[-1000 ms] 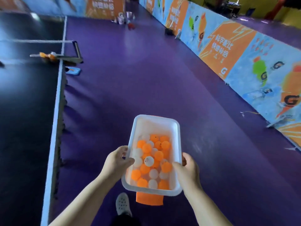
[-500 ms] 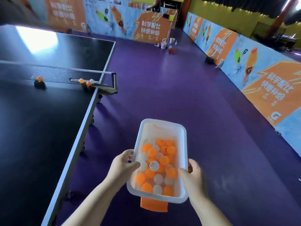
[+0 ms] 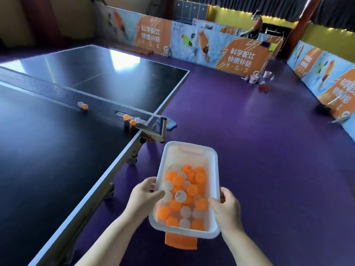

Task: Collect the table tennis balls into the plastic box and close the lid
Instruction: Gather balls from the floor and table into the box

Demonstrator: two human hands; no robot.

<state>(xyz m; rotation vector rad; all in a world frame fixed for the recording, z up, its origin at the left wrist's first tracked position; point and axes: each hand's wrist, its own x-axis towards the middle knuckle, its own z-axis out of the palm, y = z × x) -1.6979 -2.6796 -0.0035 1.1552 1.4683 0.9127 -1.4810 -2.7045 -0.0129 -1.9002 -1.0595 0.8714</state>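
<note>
**Box of balls carried in both hands beside the table tennis bench**

The plastic box (image 3: 189, 156), white and translucent, is held in the air over the purple floor (image 3: 259, 150), just off the right edge of the dark bench (image 3: 57, 150). It has no lid on. The left hand (image 3: 143, 196) grips the left long wall, thumb hooked over the rim and into the box, its fingers (image 3: 148, 184) wrapped on the outside. The right hand (image 3: 226, 206) clasps the right long wall the same way, thumb across the rim, the other fingers behind the wall. Both hands are closed firmly on the box.

Inside, a heap of table tennis balls (image 3: 184, 196), orange and white mixed, fills the near half; the far half shows bare floor of the box. An orange flap (image 3: 180, 239) sticks out from under the near end of the box; what it is cannot be told.

On the bench, more balls lie against the net (image 3: 48, 89): an orange ball (image 3: 126, 117) and another orange ball (image 3: 133, 122) near the net post (image 3: 163, 129), and a further pair (image 3: 83, 105), one pale and one orange, further along the net. Printed orange and blue barrier boards (image 3: 240, 54) line the far side of the floor, with small pale containers (image 3: 255, 77) standing at their foot.
</note>
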